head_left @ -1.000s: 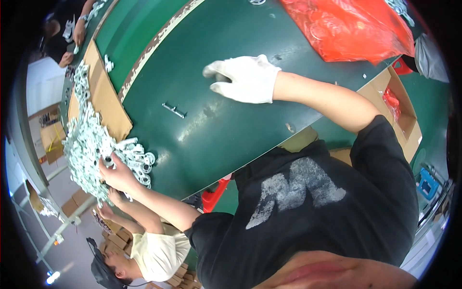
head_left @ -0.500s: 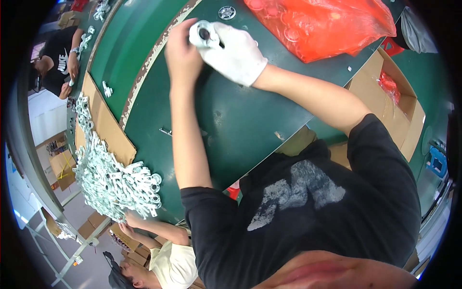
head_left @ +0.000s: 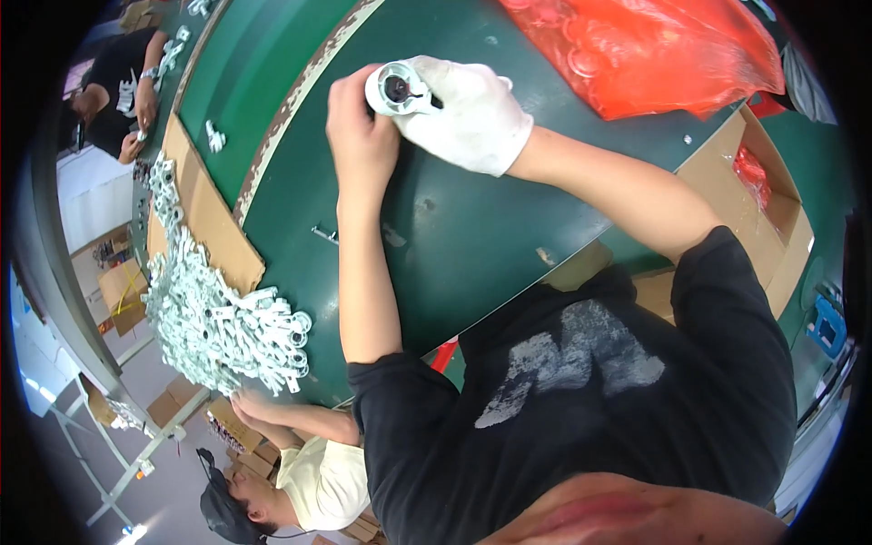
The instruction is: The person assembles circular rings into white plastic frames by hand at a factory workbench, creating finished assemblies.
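Both my hands meet over the green table, around a pale metal part with a round, ring-shaped end (head_left: 385,105). The ring faces up, and its bore looks dark inside. My right hand (head_left: 472,118), in a white glove, is closed on the part from the right. My bare left hand (head_left: 363,136) is closed against the ring's left side, its fingertips partly hidden behind the part. Left of my left forearm, a small metal pin-like piece (head_left: 324,235) lies on the table.
A large heap of similar pale metal parts (head_left: 227,318) lies at left beside a cardboard strip (head_left: 213,209). A red plastic bag (head_left: 654,64) is at the far right, above an open cardboard box (head_left: 790,254). Two other people work at left, one beside the heap (head_left: 322,481).
My hands have come slightly nearer and to the right in the picture, still together on the part. The silver disc seen on the table beyond them no longer shows. The view has shifted slightly.
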The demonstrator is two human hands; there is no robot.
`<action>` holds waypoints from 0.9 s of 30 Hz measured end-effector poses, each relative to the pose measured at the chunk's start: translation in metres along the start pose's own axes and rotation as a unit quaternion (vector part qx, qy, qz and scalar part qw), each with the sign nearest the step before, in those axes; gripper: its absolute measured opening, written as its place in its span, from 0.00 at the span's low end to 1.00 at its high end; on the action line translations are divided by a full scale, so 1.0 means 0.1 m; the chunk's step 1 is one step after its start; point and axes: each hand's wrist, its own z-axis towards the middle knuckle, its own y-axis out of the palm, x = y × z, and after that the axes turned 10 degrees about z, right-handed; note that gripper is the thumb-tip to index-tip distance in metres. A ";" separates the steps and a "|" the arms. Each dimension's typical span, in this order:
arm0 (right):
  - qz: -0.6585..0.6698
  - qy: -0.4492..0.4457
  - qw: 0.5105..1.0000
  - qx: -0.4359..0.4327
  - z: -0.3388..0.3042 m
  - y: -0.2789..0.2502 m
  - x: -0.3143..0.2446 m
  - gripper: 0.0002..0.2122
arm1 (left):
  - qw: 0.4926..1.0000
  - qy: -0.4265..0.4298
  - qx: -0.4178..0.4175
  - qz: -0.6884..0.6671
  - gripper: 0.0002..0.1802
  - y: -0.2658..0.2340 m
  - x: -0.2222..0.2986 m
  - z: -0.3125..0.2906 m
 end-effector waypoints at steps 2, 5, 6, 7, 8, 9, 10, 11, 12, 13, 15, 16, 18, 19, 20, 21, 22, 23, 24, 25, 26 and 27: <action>-0.043 0.027 0.998 -0.041 -0.02 0.02 -0.06 0.19 | 0.984 -0.119 0.031 -0.127 0.14 -0.28 -0.06 -0.26; -0.164 0.066 0.973 -0.148 -0.02 0.05 -0.15 0.17 | 0.943 -0.097 0.106 -0.300 0.18 -0.56 -0.02 -0.68; -0.195 0.060 0.961 -0.185 -0.05 0.06 -0.14 0.15 | 0.943 -0.061 0.126 -0.302 0.17 -0.56 -0.02 -0.79; -0.193 0.057 0.960 -0.195 -0.07 0.09 -0.15 0.15 | 0.946 -0.032 0.131 -0.295 0.21 -0.56 -0.03 -0.89; -0.227 0.060 0.942 -0.240 -0.09 0.12 -0.16 0.14 | 0.952 -0.012 0.134 -0.274 0.22 -0.53 0.00 -0.96; -0.261 0.063 0.921 -0.283 -0.12 0.15 -0.16 0.13 | 0.964 0.014 0.128 -0.233 0.22 -0.51 -0.02 -1.03; -0.268 0.040 0.916 -0.296 -0.16 0.17 -0.14 0.12 | 0.972 0.001 0.131 -0.197 0.23 -0.47 0.00 -1.06; -0.269 0.041 0.914 -0.303 -0.20 0.19 -0.14 0.12 | 0.980 -0.012 0.117 -0.159 0.24 -0.44 0.01 -1.07; -0.268 0.022 0.909 -0.317 -0.22 0.20 -0.15 0.12 | 0.988 0.006 0.096 -0.121 0.23 -0.44 0.02 -1.07; -0.267 0.003 0.905 -0.331 -0.24 0.20 -0.16 0.12 | 0.993 0.025 0.075 -0.084 0.23 -0.43 0.01 -1.06; -0.272 -0.008 0.903 -0.332 -0.24 0.20 -0.13 0.11 | 0.993 0.027 0.081 -0.078 0.24 -0.43 0.00 -1.06; -0.277 -0.018 0.904 -0.325 -0.24 0.19 -0.10 0.11 | 0.994 0.032 0.087 -0.057 0.25 -0.43 0.02 -1.04; -0.277 -0.030 0.911 -0.306 -0.24 0.19 -0.06 0.11 | 0.995 0.061 0.081 0.005 0.31 -0.45 0.02 -1.01; -0.284 -0.023 0.906 -0.313 -0.23 0.18 -0.07 0.11 | 0.995 0.058 0.081 0.004 0.31 -0.45 0.03 -1.02; -0.291 -0.016 0.902 -0.320 -0.23 0.18 -0.08 0.11 | 0.994 0.071 0.070 0.034 0.32 -0.45 0.03 -1.03; -0.293 -0.014 0.901 -0.321 -0.23 0.18 -0.07 0.11 | 0.993 0.083 0.059 0.065 0.32 -0.45 0.04 -1.04; -0.291 -0.018 0.904 -0.314 -0.24 0.18 -0.07 0.11 | 0.993 0.081 0.059 0.064 0.32 -0.45 0.04 -1.04; -0.289 -0.021 0.907 -0.306 -0.25 0.18 -0.06 0.12 | 0.991 0.090 0.064 0.073 0.31 -0.45 0.04 -1.05; -0.290 -0.020 0.906 -0.308 -0.25 0.17 -0.06 0.12 | 0.989 0.100 0.068 0.083 0.30 -0.44 0.04 -1.05; -0.290 -0.024 0.906 -0.307 -0.25 0.17 -0.06 0.12 | 0.989 0.098 0.068 0.082 0.30 -0.44 0.05 -1.05; -0.290 -0.029 0.906 -0.307 -0.26 0.17 -0.06 0.12 | 0.991 0.088 0.075 0.067 0.30 -0.43 0.06 -1.05; -0.290 -0.027 0.906 -0.308 -0.26 0.16 -0.06 0.12 | 0.992 0.077 0.082 0.053 0.30 -0.42 0.06 -1.06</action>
